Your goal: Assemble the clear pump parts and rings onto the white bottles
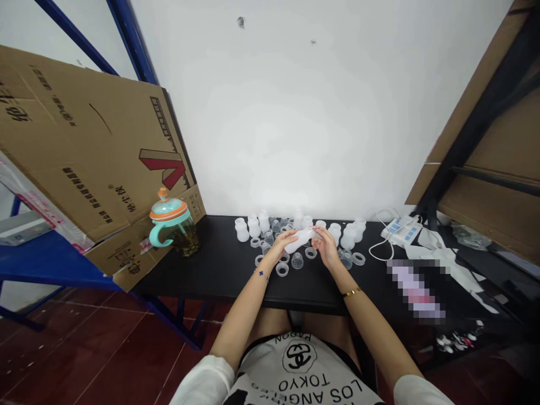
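Over the black table [219, 270] my left hand [280, 245] and my right hand [324, 247] both grip one small translucent white bottle [297, 240], which lies on its side between them. The left fingers wrap the bottle's base end. The right fingers pinch its neck end, where a clear cap or ring sits. Just below the hands lie several loose clear rings [282, 269] and small clear caps [297, 260]. A row of several more white bottles [253, 226] stands behind, near the wall.
A teal and orange lidded cup [172, 228] stands at the table's left end, against a big tilted cardboard box [84, 146]. A white device with a cable [400, 230] lies at the right. Dark shelving [476, 185] rises on the right, a blue rack [42, 261] on the left.
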Action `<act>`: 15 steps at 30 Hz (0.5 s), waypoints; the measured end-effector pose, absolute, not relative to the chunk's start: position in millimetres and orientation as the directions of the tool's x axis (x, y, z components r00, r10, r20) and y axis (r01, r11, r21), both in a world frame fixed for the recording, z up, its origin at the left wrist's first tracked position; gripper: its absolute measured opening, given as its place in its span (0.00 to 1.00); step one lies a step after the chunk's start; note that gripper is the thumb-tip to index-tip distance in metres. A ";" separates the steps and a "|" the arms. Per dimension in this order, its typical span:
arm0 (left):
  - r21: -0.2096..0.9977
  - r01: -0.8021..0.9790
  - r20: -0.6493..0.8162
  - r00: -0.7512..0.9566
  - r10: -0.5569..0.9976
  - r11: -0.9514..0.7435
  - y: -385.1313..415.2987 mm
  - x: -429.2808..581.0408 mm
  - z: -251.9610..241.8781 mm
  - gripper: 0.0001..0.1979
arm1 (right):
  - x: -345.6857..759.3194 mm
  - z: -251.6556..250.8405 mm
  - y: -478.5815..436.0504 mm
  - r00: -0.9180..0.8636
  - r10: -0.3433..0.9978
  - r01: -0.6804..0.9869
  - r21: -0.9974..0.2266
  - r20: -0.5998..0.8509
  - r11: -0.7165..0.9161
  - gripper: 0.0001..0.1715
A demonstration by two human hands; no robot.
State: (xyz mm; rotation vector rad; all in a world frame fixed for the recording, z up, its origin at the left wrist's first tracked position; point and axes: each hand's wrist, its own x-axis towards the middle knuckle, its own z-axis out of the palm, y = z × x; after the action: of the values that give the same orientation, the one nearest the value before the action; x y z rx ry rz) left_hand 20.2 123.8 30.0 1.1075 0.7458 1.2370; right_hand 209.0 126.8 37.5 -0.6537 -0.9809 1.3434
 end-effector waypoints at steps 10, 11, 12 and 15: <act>0.940 -0.338 0.110 0.210 0.972 -0.033 122.9 20.2 30.9 0.27 | 207.6 36.5 129.1 -0.025 0.985 -0.501 -0.855 0.171 0.135 0.19; 0.940 -0.339 0.111 0.211 0.971 -0.034 122.7 20.3 31.1 0.27 | 207.4 36.5 129.2 -0.024 0.985 -0.500 -0.855 0.170 0.135 0.19; 0.940 -0.340 0.112 0.212 0.971 -0.034 122.5 20.4 31.4 0.27 | 207.3 36.6 129.1 -0.023 0.985 -0.500 -0.855 0.171 0.137 0.19; 0.939 -0.343 0.116 0.214 0.970 -0.037 121.7 20.8 32.2 0.27 | 207.0 37.4 128.2 -0.020 0.984 -0.497 -0.855 0.179 0.145 0.18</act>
State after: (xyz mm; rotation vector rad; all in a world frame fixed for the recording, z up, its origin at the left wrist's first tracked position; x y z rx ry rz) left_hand 20.8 121.7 32.2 1.1096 0.7510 1.2354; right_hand 207.0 128.2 37.4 -0.6742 -0.9422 1.3335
